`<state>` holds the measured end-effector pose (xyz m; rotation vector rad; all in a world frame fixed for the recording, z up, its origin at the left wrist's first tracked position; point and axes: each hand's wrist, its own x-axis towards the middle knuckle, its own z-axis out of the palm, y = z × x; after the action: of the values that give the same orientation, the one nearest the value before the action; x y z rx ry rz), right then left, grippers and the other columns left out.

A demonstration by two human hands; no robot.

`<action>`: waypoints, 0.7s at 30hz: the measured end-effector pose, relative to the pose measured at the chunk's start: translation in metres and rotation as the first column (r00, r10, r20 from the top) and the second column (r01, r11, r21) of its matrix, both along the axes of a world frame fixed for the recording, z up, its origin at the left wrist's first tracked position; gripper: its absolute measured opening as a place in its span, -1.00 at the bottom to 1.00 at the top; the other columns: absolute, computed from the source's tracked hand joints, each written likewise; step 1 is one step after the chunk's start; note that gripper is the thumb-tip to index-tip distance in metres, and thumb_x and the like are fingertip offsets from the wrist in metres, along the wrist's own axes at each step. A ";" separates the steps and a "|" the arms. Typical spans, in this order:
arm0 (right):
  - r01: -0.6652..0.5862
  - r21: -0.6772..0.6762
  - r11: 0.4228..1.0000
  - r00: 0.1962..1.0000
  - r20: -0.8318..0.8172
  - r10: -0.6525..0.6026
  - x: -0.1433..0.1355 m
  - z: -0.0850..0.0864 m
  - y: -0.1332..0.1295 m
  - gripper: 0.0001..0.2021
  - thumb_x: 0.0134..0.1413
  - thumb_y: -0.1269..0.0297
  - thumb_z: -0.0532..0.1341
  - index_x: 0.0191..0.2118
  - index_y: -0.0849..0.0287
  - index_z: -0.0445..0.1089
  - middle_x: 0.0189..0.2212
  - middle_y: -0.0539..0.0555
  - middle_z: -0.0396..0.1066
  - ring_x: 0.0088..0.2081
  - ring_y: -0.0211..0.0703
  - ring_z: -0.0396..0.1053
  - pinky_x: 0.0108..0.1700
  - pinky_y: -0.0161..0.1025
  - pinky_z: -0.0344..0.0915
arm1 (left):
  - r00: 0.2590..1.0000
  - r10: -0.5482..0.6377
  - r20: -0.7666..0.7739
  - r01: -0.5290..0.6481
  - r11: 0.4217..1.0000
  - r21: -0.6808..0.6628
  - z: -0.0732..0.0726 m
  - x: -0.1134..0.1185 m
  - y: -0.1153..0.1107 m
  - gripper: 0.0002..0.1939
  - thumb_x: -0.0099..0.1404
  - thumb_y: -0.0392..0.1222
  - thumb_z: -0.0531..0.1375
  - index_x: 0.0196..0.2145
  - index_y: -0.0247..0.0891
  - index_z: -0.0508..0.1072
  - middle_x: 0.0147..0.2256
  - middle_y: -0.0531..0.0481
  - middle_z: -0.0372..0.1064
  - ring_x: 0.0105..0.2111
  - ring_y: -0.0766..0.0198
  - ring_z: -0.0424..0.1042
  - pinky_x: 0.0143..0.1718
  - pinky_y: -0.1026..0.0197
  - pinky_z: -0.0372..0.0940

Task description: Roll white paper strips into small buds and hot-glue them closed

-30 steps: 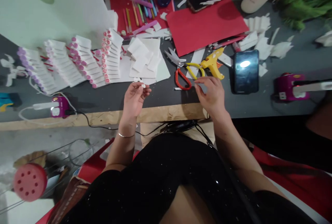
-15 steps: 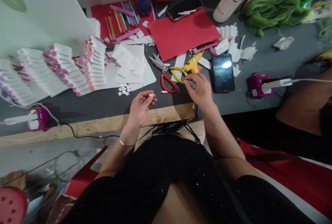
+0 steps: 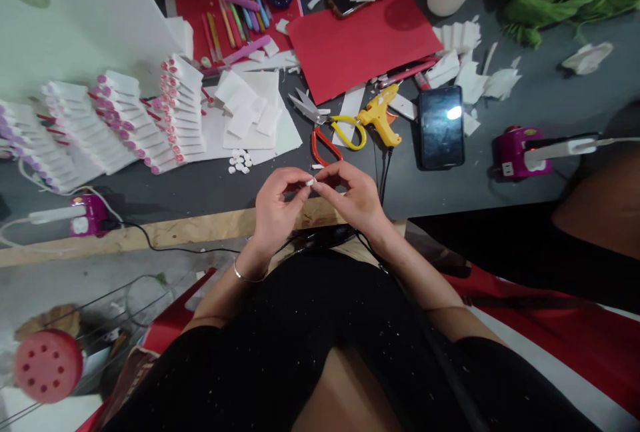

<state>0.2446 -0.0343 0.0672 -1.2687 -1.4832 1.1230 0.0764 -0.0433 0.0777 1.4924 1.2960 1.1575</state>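
A small white piece (image 3: 311,182), too small to name more closely, is pinched between the fingertips of my left hand (image 3: 280,205) and my right hand (image 3: 353,197). Both hands meet over the table's front edge. Just beyond them lie scissors (image 3: 325,142) with one red and one yellow handle, blades apart. To their right rests a yellow glue gun (image 3: 381,117), its cord running towards me. Left of the scissors is a little heap of white pieces (image 3: 240,161), in front of a stack of white paper squares (image 3: 250,112).
Rows of white rolled sticks with pink and purple tips (image 3: 183,119) line the left side. Markers (image 3: 245,19) and a red sheet (image 3: 360,45) lie at the back. A phone (image 3: 441,129) and a purple power adapter (image 3: 523,154) sit right, near another person's arm (image 3: 595,209).
My right hand has left the glue gun's side and come left to meet my left hand at the small white piece. My left hand has shifted slightly right.
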 end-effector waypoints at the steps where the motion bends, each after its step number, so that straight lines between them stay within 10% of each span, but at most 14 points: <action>1: 0.011 -0.015 1.000 1.000 -0.013 -0.011 0.001 0.000 -0.001 -0.80 0.18 0.10 0.32 -0.29 0.14 0.49 -0.37 0.01 0.52 -0.38 -0.30 0.40 -0.29 -0.29 0.38 | 1.000 0.001 0.011 -0.001 1.000 -0.007 0.000 0.001 0.000 -0.91 0.32 -0.15 0.33 -0.23 -0.17 0.56 -0.19 -0.02 0.53 -0.16 0.28 0.50 -0.11 0.21 0.45; 9: 0.052 -0.243 0.969 0.963 -0.245 -0.113 0.000 -0.005 -0.004 -0.74 0.12 0.06 0.31 -0.35 0.18 0.45 -0.47 -0.03 0.45 -0.45 -0.36 0.35 -0.36 -0.36 0.33 | 0.971 0.023 0.237 0.032 0.974 -0.225 -0.004 0.011 0.000 -0.78 0.23 -0.08 0.41 -0.25 -0.21 0.53 -0.23 -0.01 0.52 -0.22 0.31 0.53 -0.10 0.18 0.50; 21: 0.220 -0.094 0.971 0.962 -0.145 -0.232 -0.001 -0.005 -0.017 -0.83 0.16 0.16 0.28 -0.32 0.16 0.46 -0.43 -0.02 0.51 -0.45 -0.35 0.40 -0.41 -0.38 0.32 | 0.966 0.076 0.247 -0.020 0.976 -0.218 -0.002 0.021 -0.001 -0.78 0.24 -0.10 0.39 -0.26 -0.21 0.48 -0.29 0.01 0.54 -0.35 0.36 0.53 -0.22 0.25 0.51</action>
<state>0.2435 -0.0511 0.0619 -1.3347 -1.1585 1.1075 0.0971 -0.0444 0.0753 1.1219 1.2414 1.1584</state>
